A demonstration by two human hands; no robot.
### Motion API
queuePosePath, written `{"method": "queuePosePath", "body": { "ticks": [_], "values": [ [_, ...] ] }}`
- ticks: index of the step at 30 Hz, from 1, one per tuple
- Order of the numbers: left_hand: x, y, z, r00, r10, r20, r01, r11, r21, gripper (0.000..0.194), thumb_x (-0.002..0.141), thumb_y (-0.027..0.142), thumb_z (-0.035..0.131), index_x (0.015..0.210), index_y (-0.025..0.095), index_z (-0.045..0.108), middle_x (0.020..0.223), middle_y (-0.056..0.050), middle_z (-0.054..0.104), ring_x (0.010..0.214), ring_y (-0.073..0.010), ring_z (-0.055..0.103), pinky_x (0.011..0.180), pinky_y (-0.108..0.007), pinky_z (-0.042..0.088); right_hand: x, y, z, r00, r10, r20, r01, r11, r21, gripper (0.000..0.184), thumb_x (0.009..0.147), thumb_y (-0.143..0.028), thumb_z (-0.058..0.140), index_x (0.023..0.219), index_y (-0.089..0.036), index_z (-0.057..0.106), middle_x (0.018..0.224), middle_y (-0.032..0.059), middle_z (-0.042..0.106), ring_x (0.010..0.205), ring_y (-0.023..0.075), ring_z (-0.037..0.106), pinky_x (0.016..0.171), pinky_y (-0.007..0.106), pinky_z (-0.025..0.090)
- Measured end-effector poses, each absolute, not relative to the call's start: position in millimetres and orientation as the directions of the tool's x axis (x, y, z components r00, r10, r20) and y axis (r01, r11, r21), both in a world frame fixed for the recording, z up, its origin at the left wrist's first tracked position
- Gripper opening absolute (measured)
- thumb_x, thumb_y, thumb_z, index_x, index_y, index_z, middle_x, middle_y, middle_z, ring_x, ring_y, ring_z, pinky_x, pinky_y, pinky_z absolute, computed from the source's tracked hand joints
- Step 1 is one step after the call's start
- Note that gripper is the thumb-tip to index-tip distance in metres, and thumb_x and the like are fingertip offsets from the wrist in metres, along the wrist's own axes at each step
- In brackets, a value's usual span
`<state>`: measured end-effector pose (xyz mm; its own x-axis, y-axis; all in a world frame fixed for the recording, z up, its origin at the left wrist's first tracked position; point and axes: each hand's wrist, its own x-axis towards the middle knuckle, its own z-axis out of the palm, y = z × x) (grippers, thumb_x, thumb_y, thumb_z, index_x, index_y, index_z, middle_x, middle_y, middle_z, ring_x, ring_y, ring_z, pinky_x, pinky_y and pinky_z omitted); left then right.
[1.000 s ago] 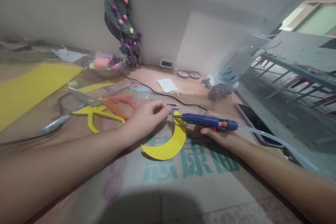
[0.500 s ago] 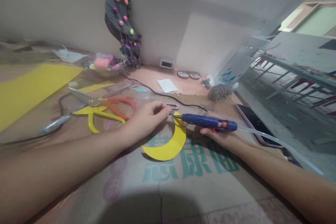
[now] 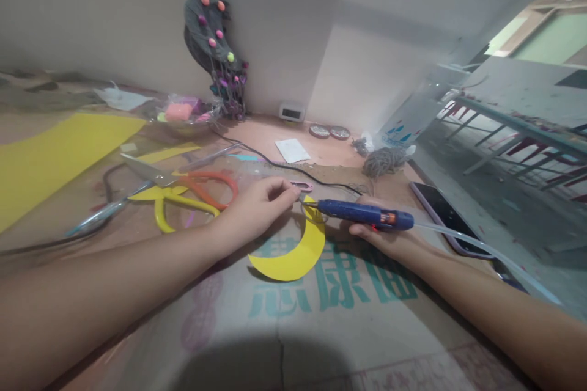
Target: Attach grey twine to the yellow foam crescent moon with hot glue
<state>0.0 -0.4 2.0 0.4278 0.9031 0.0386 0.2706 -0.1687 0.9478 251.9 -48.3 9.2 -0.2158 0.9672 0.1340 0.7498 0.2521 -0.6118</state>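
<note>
Plainly, the bright yellow crescent (image 3: 310,249) curves smoothly to a pointed left tip.

Pale wall (image 3: 275,30), partly shadowed | grey floor (image 3: 513,211) at right | green-edged table (image 3: 509,116) standing on it

I count two hands (image 3: 259,204), one glue gun (image 3: 355,212), one yellow crescent (image 3: 302,259), one pair of scissors (image 3: 159,178), one phone (image 3: 447,218).
</note>
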Motion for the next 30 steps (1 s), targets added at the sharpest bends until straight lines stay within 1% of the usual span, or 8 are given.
{"method": "queuePosePath", "body": {
  "ticks": [5,9,12,15,19,23,30],
  "values": [
    [0.0,-0.8,3.8,0.425,0.904,0.047,0.300,-0.190,0.935,0.031,0.088,0.046,0.049,0.074,0.019,0.056,0.061,0.004,0.053,0.051,-0.0101,0.041,0.047,-0.021,0.029,251.9,-49.6,9.0,-0.203,0.966,0.160,0.735,0.258,-0.627,0.034,0.076,-0.057,0.063,0.074,-0.024,0.059,0.066,0.0004,0.059,0.061,0.0184,0.056,0.055,0.030,0.045],
    [0.5,-1.0,4.1,0.420,0.906,0.046,0.305,-0.189,0.933,0.031,0.088,0.046,0.048,0.076,0.019,0.057,0.057,0.005,0.047,0.049,-0.0105,0.038,0.046,-0.021,0.026,253.4,-48.7,7.5,-0.212,0.964,0.159,0.732,0.264,-0.628,0.032,0.076,-0.055,0.064,0.071,-0.025,0.055,0.061,-0.0010,0.055,0.058,0.0174,0.054,0.050,0.029,0.042],
    [0.8,-1.0,3.1,0.419,0.907,0.047,0.296,-0.186,0.937,0.031,0.088,0.046,0.048,0.075,0.020,0.056,0.057,0.005,0.046,0.049,-0.0100,0.038,0.046,-0.021,0.027,255.4,-47.7,5.5,-0.206,0.968,0.145,0.736,0.250,-0.629,0.032,0.077,-0.055,0.063,0.071,-0.025,0.054,0.060,-0.0012,0.054,0.057,0.0176,0.054,0.048,0.029,0.040],
    [0.7,-0.9,2.2,0.412,0.910,0.050,0.304,-0.189,0.934,0.031,0.087,0.046,0.049,0.074,0.019,0.055,0.059,0.005,0.048,0.050,-0.0099,0.040,0.048,-0.021,0.028,257.0,-47.2,4.7,-0.202,0.966,0.163,0.729,0.259,-0.633,0.029,0.079,-0.053,0.062,0.072,-0.025,0.055,0.060,-0.0012,0.054,0.060,0.0182,0.055,0.049,0.029,0.041],
    [0.5,-1.1,2.1,0.413,0.908,0.069,0.305,-0.209,0.929,0.031,0.087,0.046,0.049,0.074,0.019,0.056,0.060,0.004,0.049,0.052,-0.0103,0.041,0.049,-0.021,0.030,258.2,-46.1,5.7,-0.228,0.963,0.140,0.738,0.265,-0.621,0.027,0.079,-0.050,0.063,0.073,-0.025,0.055,0.062,-0.0014,0.056,0.059,0.0176,0.056,0.049,0.028,0.043],
    [0.5,-1.3,3.0,0.416,0.908,0.053,0.302,-0.193,0.934,0.031,0.088,0.047,0.049,0.074,0.020,0.056,0.056,0.005,0.046,0.049,-0.0098,0.038,0.046,-0.021,0.028,258.2,-45.4,5.9,-0.213,0.967,0.138,0.738,0.252,-0.626,0.028,0.078,-0.050,0.063,0.073,-0.024,0.055,0.062,-0.0011,0.057,0.058,0.0173,0.056,0.048,0.028,0.043],
    [0.2,-1.3,2.3,0.426,0.904,0.032,0.301,-0.175,0.937,0.031,0.088,0.048,0.047,0.075,0.020,0.055,0.054,0.006,0.045,0.046,-0.0103,0.037,0.044,-0.022,0.026,258.5,-45.5,3.5,-0.199,0.965,0.173,0.747,0.264,-0.611,0.028,0.078,-0.050,0.064,0.071,-0.024,0.054,0.058,-0.0018,0.056,0.054,0.0154,0.053,0.046,0.027,0.042]
  ]
}}
